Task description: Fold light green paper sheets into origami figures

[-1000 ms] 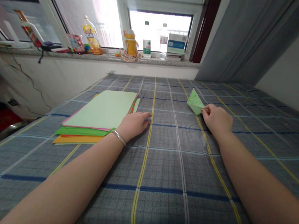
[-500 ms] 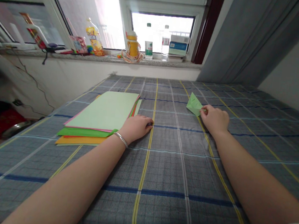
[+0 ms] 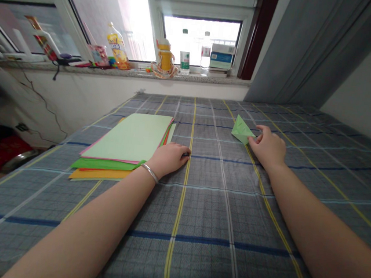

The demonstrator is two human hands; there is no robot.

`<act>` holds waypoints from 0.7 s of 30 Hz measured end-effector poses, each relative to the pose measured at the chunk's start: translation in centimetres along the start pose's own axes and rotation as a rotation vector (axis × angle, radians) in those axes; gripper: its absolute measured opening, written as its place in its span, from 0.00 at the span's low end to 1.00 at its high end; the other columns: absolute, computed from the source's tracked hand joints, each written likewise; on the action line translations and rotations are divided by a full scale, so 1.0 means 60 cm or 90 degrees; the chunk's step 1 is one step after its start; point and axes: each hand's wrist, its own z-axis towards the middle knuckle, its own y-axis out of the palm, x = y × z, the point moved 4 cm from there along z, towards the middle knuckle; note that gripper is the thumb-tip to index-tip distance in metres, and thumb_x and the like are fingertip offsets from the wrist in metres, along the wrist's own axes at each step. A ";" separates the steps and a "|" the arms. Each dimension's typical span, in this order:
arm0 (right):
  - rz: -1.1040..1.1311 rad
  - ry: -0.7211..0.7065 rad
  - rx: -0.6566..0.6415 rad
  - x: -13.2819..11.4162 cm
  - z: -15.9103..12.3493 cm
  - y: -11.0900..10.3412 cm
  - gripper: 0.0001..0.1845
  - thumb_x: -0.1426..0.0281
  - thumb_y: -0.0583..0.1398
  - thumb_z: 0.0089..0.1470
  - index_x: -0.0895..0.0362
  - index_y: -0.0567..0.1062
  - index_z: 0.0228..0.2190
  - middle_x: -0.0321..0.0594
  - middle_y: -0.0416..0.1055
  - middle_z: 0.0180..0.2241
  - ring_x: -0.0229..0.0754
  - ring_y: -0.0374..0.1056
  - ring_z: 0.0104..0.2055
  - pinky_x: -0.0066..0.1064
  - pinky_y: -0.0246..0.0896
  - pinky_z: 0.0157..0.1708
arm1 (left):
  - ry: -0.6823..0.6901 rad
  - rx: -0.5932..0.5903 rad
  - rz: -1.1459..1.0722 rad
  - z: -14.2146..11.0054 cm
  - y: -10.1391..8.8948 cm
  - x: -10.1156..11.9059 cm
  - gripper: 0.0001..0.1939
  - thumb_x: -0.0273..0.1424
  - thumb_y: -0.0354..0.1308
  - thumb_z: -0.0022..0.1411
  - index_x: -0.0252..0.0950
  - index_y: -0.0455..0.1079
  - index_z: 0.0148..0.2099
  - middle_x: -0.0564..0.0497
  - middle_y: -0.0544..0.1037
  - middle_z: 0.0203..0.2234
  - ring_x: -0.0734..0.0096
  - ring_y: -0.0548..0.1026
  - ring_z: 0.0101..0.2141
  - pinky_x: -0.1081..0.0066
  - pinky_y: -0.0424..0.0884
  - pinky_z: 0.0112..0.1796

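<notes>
On my feed, working left to right: the stack of coloured paper (image 3: 128, 136) lies on the checked grey cloth (image 3: 207, 216), pale green on top, with green and orange sheets showing beneath. My left hand (image 3: 169, 159) rests just right of the stack, loosely curled and gripping nothing, a silver bangle (image 3: 149, 173) around its wrist. Well right of the stack lies the folded green paper (image 3: 242, 130), a pointed shape. My right hand (image 3: 267, 148) sits open beside it, fingers spread, holding nothing; I cannot tell whether it touches the paper.
</notes>
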 end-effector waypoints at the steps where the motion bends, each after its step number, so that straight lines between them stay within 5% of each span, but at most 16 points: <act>1: 0.018 -0.009 0.016 -0.004 0.000 -0.006 0.25 0.60 0.58 0.52 0.56 0.67 0.51 0.42 0.74 0.28 0.52 0.68 0.36 0.38 0.55 0.36 | 0.002 -0.002 -0.004 0.000 0.000 0.000 0.16 0.37 0.48 0.64 0.41 0.71 0.49 0.49 0.78 0.41 0.63 0.74 0.43 0.67 0.69 0.44; 4: 0.082 -0.049 0.029 -0.022 -0.002 -0.021 0.24 0.62 0.59 0.52 0.56 0.68 0.49 0.40 0.73 0.27 0.50 0.67 0.36 0.38 0.56 0.36 | 0.008 -0.003 -0.010 0.000 0.000 0.000 0.16 0.37 0.48 0.64 0.40 0.71 0.49 0.49 0.78 0.42 0.63 0.74 0.44 0.67 0.69 0.45; 10: 0.245 -0.226 -0.130 -0.084 -0.044 -0.015 0.10 0.65 0.59 0.53 0.56 0.75 0.35 0.41 0.74 0.35 0.45 0.68 0.38 0.36 0.61 0.40 | 0.012 -0.007 -0.017 0.002 -0.006 0.001 0.15 0.35 0.49 0.64 0.39 0.72 0.48 0.49 0.77 0.43 0.64 0.74 0.44 0.68 0.68 0.47; 15: 0.197 -0.332 -0.252 -0.107 -0.082 0.007 0.10 0.65 0.60 0.52 0.54 0.76 0.37 0.42 0.74 0.43 0.46 0.67 0.47 0.38 0.60 0.49 | -0.112 0.025 0.061 -0.010 -0.041 -0.058 0.20 0.38 0.52 0.60 0.37 0.69 0.52 0.45 0.74 0.49 0.58 0.72 0.48 0.65 0.66 0.50; 19: 0.196 -0.327 -0.297 -0.106 -0.085 0.019 0.09 0.65 0.60 0.53 0.53 0.77 0.36 0.41 0.74 0.41 0.46 0.67 0.47 0.39 0.60 0.49 | -0.249 -0.134 0.067 -0.042 -0.056 -0.140 0.30 0.44 0.53 0.57 0.35 0.63 0.59 0.41 0.73 0.50 0.54 0.72 0.48 0.63 0.67 0.48; 21: 0.196 -0.320 -0.297 -0.106 -0.083 0.019 0.09 0.65 0.60 0.53 0.53 0.77 0.36 0.41 0.74 0.42 0.46 0.67 0.47 0.39 0.60 0.49 | -0.243 -0.211 -0.014 -0.059 -0.057 -0.166 0.38 0.50 0.53 0.53 0.36 0.60 0.62 0.41 0.71 0.53 0.55 0.72 0.50 0.65 0.68 0.47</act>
